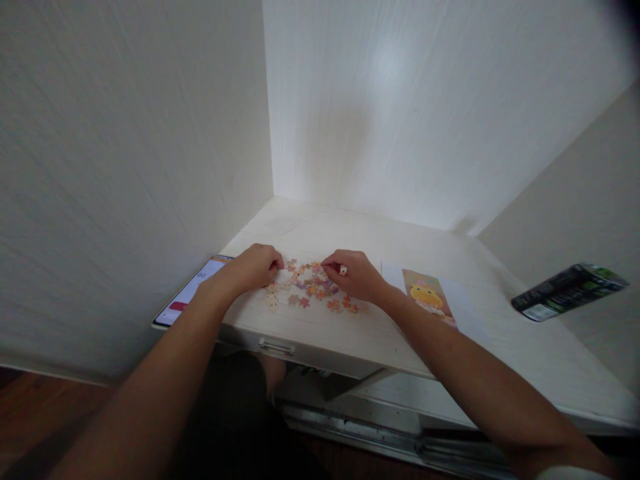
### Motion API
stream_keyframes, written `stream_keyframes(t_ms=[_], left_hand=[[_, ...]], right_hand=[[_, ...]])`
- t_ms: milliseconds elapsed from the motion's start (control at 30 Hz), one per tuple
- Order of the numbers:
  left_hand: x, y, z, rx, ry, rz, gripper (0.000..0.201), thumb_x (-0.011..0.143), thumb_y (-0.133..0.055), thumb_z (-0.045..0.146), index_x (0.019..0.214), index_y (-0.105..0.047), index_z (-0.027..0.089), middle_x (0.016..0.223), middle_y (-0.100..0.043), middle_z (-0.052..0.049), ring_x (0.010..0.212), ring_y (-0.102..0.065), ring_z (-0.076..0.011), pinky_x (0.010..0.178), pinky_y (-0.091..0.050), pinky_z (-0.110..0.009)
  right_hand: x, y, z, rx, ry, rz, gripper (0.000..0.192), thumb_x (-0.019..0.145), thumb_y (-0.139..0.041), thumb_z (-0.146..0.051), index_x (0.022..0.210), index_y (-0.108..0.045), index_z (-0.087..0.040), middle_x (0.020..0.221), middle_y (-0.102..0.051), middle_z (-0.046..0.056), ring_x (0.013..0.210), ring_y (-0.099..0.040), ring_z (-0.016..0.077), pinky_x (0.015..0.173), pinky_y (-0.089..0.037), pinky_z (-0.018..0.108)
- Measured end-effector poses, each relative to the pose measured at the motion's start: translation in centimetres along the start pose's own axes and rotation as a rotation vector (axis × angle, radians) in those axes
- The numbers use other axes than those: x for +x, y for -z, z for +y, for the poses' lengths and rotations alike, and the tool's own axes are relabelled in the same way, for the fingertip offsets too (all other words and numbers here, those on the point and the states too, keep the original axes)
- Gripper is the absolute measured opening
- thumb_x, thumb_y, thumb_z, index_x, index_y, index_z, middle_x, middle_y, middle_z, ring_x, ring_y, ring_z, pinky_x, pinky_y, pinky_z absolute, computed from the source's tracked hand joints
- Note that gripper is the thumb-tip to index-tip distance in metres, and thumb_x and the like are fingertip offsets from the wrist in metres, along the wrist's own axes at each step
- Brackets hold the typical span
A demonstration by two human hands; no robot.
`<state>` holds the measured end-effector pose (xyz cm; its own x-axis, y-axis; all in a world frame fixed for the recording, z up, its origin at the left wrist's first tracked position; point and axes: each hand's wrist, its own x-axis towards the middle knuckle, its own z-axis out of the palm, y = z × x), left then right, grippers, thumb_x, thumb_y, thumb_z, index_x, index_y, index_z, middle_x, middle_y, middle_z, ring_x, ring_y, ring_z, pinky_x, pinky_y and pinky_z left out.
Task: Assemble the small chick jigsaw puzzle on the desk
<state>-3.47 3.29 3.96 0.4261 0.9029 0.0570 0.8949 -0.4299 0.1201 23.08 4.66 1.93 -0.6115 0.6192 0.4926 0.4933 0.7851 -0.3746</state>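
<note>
White walls close in on three sides, and the pale table point(320, 333) fills the nook, its edge and a small drawer handle point(276, 347) facing the person. On the far right a dark green packet point(567, 291) sits near the table's edge. Right of the hands lies a reference picture point(430, 297) showing a yellow cartoon figure. At the left edge a phone point(193, 290) rests, screen lit, partly overhanging.

Now the hands: the left hand point(253, 267) is curled, knuckles up, fingers pressed to the table at the left rim of the scatter; whether it pinches a piece I cannot tell. The right hand point(353, 273) is narrowed, fingertips pinched on a small light jigsaw piece point(343, 270).

The loose jigsaw pieces point(313, 290), pink and orange, lie scattered between and just before both hands.

Risks, as I judge them: a forearm sweep could push pieces off the front edge, and the left elbow could nudge that overhanging phone.
</note>
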Motion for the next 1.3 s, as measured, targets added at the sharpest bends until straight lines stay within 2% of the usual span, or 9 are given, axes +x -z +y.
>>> stream_keyframes(t_ms=[100, 200, 300, 433, 633, 933, 1100, 1233, 1300], left_hand=[[-0.1, 0.1, 0.4, -0.011, -0.007, 0.004, 0.030, 0.081, -0.053, 0.015, 0.099, -0.077, 0.017, 0.093, -0.074, -0.010, 0.089, -0.067, -0.0231, 0.082, -0.047, -0.031], [-0.5, 0.6, 1.3, -0.034, -0.029, 0.018, 0.028, 0.084, -0.058, 0.027, 0.104, -0.075, 0.017, 0.102, -0.072, -0.012, 0.097, -0.064, -0.0252, 0.087, -0.045, -0.033], [-0.9, 0.9, 2.2, -0.072, -0.057, -0.010, 0.031, 0.080, -0.066, 0.038, 0.103, -0.074, 0.019, 0.096, -0.072, -0.009, 0.089, -0.065, -0.0229, 0.079, -0.046, -0.030], [-0.9, 0.8, 3.1, -0.116, -0.050, -0.063, 0.015, 0.077, -0.067, 0.027, 0.085, -0.074, 0.018, 0.076, -0.071, -0.005, 0.068, -0.062, -0.0171, 0.064, -0.041, -0.026], [-0.8, 0.9, 3.1, -0.147, -0.052, -0.076, 0.011, 0.074, -0.062, 0.015, 0.075, -0.073, 0.019, 0.068, -0.069, -0.002, 0.062, -0.059, -0.0142, 0.059, -0.037, -0.025], [-0.4, 0.8, 1.9, -0.110, -0.060, -0.025, 0.024, 0.074, -0.054, 0.008, 0.080, -0.075, 0.019, 0.075, -0.072, -0.003, 0.064, -0.056, -0.0146, 0.063, -0.034, -0.026], [-0.2, 0.6, 1.4, -0.092, -0.081, -0.056, 0.022, 0.077, -0.054, 0.011, 0.070, -0.074, 0.018, 0.070, -0.071, -0.003, 0.066, -0.057, -0.0159, 0.065, -0.036, -0.026], [-0.6, 1.4, 1.2, -0.086, -0.038, -0.068, 0.025, 0.078, -0.055, 0.013, 0.088, -0.077, 0.019, 0.086, -0.075, -0.006, 0.077, -0.063, -0.0179, 0.071, -0.040, -0.025], [-1.1, 1.9, 1.2, -0.087, -0.012, -0.107, 0.022, 0.076, -0.060, 0.017, 0.090, -0.077, 0.019, 0.083, -0.074, -0.006, 0.073, -0.064, -0.0178, 0.067, -0.041, -0.025]], right_hand=[[0.0, 0.0, -0.1, -0.003, -0.004, 0.005, 0.015, 0.087, -0.057, -0.018, 0.085, -0.072, -0.016, 0.080, -0.071, 0.005, 0.069, -0.060, 0.0131, 0.068, -0.044, 0.025], [0.0, 0.0, -0.2, -0.006, -0.004, 0.016, 0.015, 0.087, -0.057, -0.018, 0.084, -0.072, -0.016, 0.079, -0.071, 0.005, 0.069, -0.060, 0.0133, 0.068, -0.044, 0.026], [0.1, 0.0, -0.2, -0.009, 0.002, 0.024, 0.015, 0.087, -0.057, -0.018, 0.085, -0.072, -0.016, 0.079, -0.070, 0.005, 0.069, -0.060, 0.0134, 0.069, -0.044, 0.026], [0.0, 0.0, -0.1, -0.006, 0.008, 0.030, 0.014, 0.087, -0.058, -0.018, 0.084, -0.072, -0.016, 0.079, -0.070, 0.005, 0.069, -0.060, 0.0131, 0.068, -0.044, 0.026], [0.0, -0.1, 0.0, -0.002, 0.020, 0.026, 0.014, 0.087, -0.057, -0.018, 0.084, -0.071, -0.017, 0.078, -0.070, 0.004, 0.068, -0.060, 0.0127, 0.067, -0.043, 0.025], [0.0, 0.0, 0.0, 0.005, 0.026, 0.035, 0.014, 0.086, -0.057, -0.017, 0.084, -0.071, -0.017, 0.078, -0.070, 0.004, 0.068, -0.060, 0.0127, 0.068, -0.043, 0.025], [0.0, 0.0, 0.1, 0.008, 0.031, 0.033, 0.014, 0.086, -0.058, -0.018, 0.084, -0.071, -0.016, 0.078, -0.070, 0.004, 0.068, -0.060, 0.0126, 0.067, -0.043, 0.025], [0.0, 0.1, -0.2, 0.009, 0.020, 0.033, 0.015, 0.086, -0.057, -0.017, 0.085, -0.071, -0.017, 0.079, -0.070, 0.004, 0.069, -0.060, 0.0129, 0.069, -0.044, 0.025], [0.0, 0.1, -0.3, 0.006, 0.014, 0.028, 0.015, 0.087, -0.057, -0.018, 0.084, -0.071, -0.017, 0.078, -0.070, 0.004, 0.069, -0.060, 0.0130, 0.069, -0.044, 0.026]])
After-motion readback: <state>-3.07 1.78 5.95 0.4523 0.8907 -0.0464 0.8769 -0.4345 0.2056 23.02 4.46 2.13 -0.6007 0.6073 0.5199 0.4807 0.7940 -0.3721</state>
